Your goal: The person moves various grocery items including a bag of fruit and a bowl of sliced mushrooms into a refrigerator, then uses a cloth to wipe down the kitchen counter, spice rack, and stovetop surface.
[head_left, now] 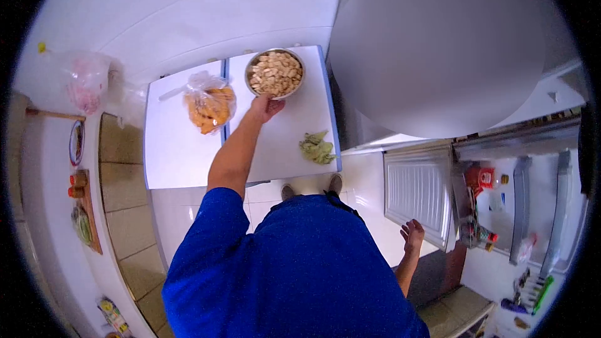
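Note:
A round metal bowl (303, 81) full of light-brown pieces, which look like peanuts in the shell, stands at the back of the white surface. My left hand (268, 107) is at the bowl's near rim, its fingers closed on it. Left of it lies a clear plastic bag (210, 107) with orange-yellow food inside. Wilted green leaves (317, 148) lie near the right front edge. My right hand (412, 235) hangs low at the right, beside the open door, fingers apart and holding nothing.
The white two-part surface (282, 150) has blue edges. An open fridge door (501, 206) with bottles is at the right, near a ribbed white panel (416, 188). At the left are a shelf with jars (76, 186) and a hanging plastic bag (84, 84).

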